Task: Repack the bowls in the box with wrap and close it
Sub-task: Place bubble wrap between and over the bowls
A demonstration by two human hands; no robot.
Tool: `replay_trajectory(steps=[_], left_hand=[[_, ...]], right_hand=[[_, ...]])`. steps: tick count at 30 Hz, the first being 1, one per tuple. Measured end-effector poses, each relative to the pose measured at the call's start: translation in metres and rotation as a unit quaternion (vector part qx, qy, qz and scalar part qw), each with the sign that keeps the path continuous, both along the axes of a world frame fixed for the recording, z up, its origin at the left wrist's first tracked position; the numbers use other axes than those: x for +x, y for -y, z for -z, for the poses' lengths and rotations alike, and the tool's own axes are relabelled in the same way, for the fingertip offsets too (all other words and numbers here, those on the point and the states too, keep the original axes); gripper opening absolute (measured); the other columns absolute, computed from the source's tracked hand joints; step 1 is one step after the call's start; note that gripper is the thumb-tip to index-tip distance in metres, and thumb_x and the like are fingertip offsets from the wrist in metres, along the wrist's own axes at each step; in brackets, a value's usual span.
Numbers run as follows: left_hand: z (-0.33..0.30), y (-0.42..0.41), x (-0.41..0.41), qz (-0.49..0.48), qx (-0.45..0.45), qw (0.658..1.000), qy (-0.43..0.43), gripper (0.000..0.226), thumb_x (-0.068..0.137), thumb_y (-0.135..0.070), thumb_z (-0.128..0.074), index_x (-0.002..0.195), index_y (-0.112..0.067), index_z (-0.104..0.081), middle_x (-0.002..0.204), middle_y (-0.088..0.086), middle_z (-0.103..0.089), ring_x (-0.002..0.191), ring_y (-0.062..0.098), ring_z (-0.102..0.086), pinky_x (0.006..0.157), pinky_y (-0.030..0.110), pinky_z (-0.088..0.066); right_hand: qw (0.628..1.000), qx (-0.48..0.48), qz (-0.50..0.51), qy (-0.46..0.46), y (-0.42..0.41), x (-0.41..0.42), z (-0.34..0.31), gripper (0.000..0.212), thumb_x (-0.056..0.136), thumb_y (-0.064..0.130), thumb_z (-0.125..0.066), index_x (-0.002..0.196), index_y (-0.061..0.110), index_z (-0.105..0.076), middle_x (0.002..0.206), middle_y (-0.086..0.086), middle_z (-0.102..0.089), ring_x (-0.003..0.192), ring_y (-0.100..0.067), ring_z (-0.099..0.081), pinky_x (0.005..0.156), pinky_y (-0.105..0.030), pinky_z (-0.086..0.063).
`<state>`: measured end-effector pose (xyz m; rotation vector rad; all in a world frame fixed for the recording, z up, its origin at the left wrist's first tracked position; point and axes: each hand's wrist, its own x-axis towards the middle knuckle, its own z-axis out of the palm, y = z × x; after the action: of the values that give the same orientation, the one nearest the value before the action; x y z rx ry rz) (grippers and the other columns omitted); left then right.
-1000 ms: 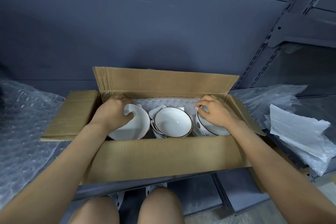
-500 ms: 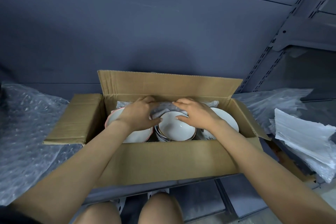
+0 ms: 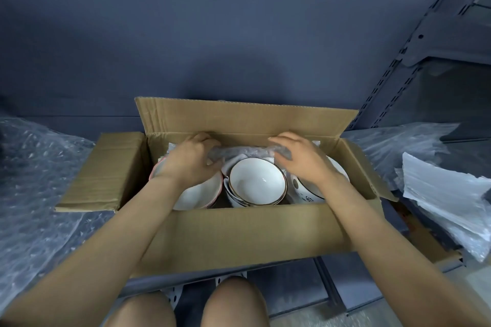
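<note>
Your box (image 3: 239, 236) sits open on the shelf (image 3: 292, 281) in front of you, its far flap standing up against the dark back wall and its left flap folded out flat. Inside stand three groups of white bowls in a row: the left bowl (image 3: 196, 196) with a pinkish rim, the middle stack (image 3: 257, 184) with a dark rim, and the right bowl (image 3: 305, 191) with dark marks on its side.

Both your hands are inside the box, at its far side. Your left hand (image 3: 190, 160) lies over the far part of the left bowl, and its fingers curl round the left end of a band of bubble wrap (image 3: 247, 152), thumb under it. Your right hand (image 3: 300, 158) is above the right bowl; its fingers bend over the right end of the same wrap and hold it, with the wrap bunched under the thumb. The wrap stretches between your hands, just beyond the middle stack and above its far rim, which it partly covers. More white wrapping shows in the far corners behind your hands.

On the shelf to the left of the box lies a loose sheet (image 3: 34, 188) of bubble wrap, reaching under the left flap. To the right lie more clear wrap and a pile of white foam sheets (image 3: 446, 202). Your knees show below the shelf edge.
</note>
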<state>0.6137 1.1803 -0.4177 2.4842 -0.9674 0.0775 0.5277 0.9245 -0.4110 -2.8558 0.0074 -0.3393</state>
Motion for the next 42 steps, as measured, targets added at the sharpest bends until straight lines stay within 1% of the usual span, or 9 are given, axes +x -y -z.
replay_trajectory(steps=[2, 4, 8, 20, 23, 28, 32, 37, 42], left_hand=[[0.002, -0.008, 0.003, -0.058, -0.038, 0.997, 0.039, 0.030, 0.084, -0.022, -0.061, 0.110, -0.009, -0.067, 0.114, 0.011, -0.063, 0.108, 0.031, -0.054, 0.085, 0.036, -0.046], [0.004, -0.016, 0.006, -0.104, -0.063, 0.991, 0.053, 0.022, 0.082, -0.013, -0.063, 0.102, -0.008, -0.070, 0.106, 0.011, -0.067, 0.100, 0.032, -0.057, 0.077, 0.038, -0.050], [0.008, -0.017, 0.004, -0.119, -0.046, 0.991, 0.047, 0.021, 0.084, -0.017, -0.060, 0.101, -0.008, -0.071, 0.104, 0.008, -0.069, 0.098, 0.028, -0.059, 0.077, 0.038, -0.052], [-0.004, -0.009, 0.003, -0.101, 0.054, 0.993, -0.008, 0.032, 0.091, -0.033, -0.052, 0.114, -0.017, -0.067, 0.104, 0.006, -0.069, 0.096, 0.025, -0.061, 0.077, 0.031, -0.047], [-0.004, -0.012, 0.000, -0.102, 0.050, 0.993, -0.025, 0.032, 0.091, -0.033, -0.052, 0.114, -0.015, -0.066, 0.107, 0.006, -0.069, 0.098, 0.025, -0.060, 0.079, 0.032, -0.049], [-0.003, -0.016, -0.006, -0.114, -0.034, 0.992, -0.043, 0.037, 0.089, -0.032, -0.058, 0.121, -0.015, -0.063, 0.122, 0.004, -0.064, 0.111, 0.024, -0.057, 0.086, 0.033, -0.048], [-0.003, -0.012, -0.013, -0.078, -0.037, 0.996, -0.005, 0.040, 0.090, -0.035, -0.058, 0.125, -0.016, -0.060, 0.125, 0.003, -0.062, 0.114, 0.024, -0.055, 0.086, 0.035, -0.049], [-0.012, -0.013, -0.023, -0.056, -0.034, 0.992, 0.105, 0.034, 0.088, -0.029, -0.056, 0.112, -0.006, -0.065, 0.112, 0.010, -0.066, 0.101, 0.034, -0.060, 0.080, 0.040, -0.049], [-0.020, -0.034, -0.041, -0.074, -0.014, 0.983, 0.168, 0.048, 0.087, -0.041, -0.039, 0.116, -0.010, -0.061, 0.119, 0.008, -0.062, 0.106, 0.031, -0.056, 0.091, 0.045, -0.045]], right_hand=[[0.999, -0.014, 0.048, 0.006, 0.017, -0.005, 0.000, 0.031, 0.091, 0.021, -0.057, 0.121, 0.017, -0.064, 0.121, 0.003, -0.060, 0.107, -0.021, -0.059, 0.089, -0.037, -0.048], [0.997, -0.007, 0.073, 0.006, 0.031, -0.012, 0.002, 0.027, 0.089, 0.015, -0.059, 0.115, 0.013, -0.068, 0.115, 0.000, -0.064, 0.104, -0.024, -0.061, 0.088, -0.038, -0.049], [0.997, 0.013, 0.076, -0.006, 0.041, -0.020, -0.001, 0.026, 0.092, 0.014, -0.059, 0.116, 0.008, -0.068, 0.116, -0.002, -0.067, 0.107, -0.021, -0.061, 0.092, -0.022, -0.040], [0.989, 0.014, 0.094, -0.112, 0.040, -0.005, 0.003, 0.034, 0.098, 0.030, -0.048, 0.095, 0.006, -0.072, 0.103, -0.008, -0.067, 0.097, -0.023, -0.058, 0.083, -0.031, -0.043], [0.990, 0.041, 0.101, -0.095, 0.037, -0.011, 0.001, 0.029, 0.098, 0.029, -0.049, 0.102, 0.012, -0.073, 0.108, -0.004, -0.067, 0.100, -0.020, -0.058, 0.079, -0.024, -0.039], [0.980, 0.150, 0.130, -0.003, 0.033, -0.032, -0.008, 0.029, 0.096, 0.026, -0.053, 0.120, 0.016, -0.066, 0.123, 0.004, -0.064, 0.111, -0.010, -0.059, 0.092, -0.017, -0.038], [0.986, 0.124, 0.113, 0.014, 0.030, -0.047, -0.016, 0.032, 0.096, 0.024, -0.054, 0.126, 0.016, -0.060, 0.127, 0.002, -0.060, 0.116, -0.013, -0.056, 0.095, -0.018, -0.037], [0.992, 0.088, 0.095, 0.003, 0.026, -0.070, -0.017, 0.037, 0.097, 0.023, -0.050, 0.133, 0.019, -0.053, 0.136, 0.002, -0.053, 0.125, -0.017, -0.048, 0.095, -0.019, -0.033], [0.996, -0.009, 0.080, 0.034, 0.002, -0.081, -0.028, 0.044, 0.099, 0.032, -0.044, 0.142, 0.022, -0.041, 0.145, 0.007, -0.044, 0.132, -0.012, -0.039, 0.099, -0.028, -0.038]])
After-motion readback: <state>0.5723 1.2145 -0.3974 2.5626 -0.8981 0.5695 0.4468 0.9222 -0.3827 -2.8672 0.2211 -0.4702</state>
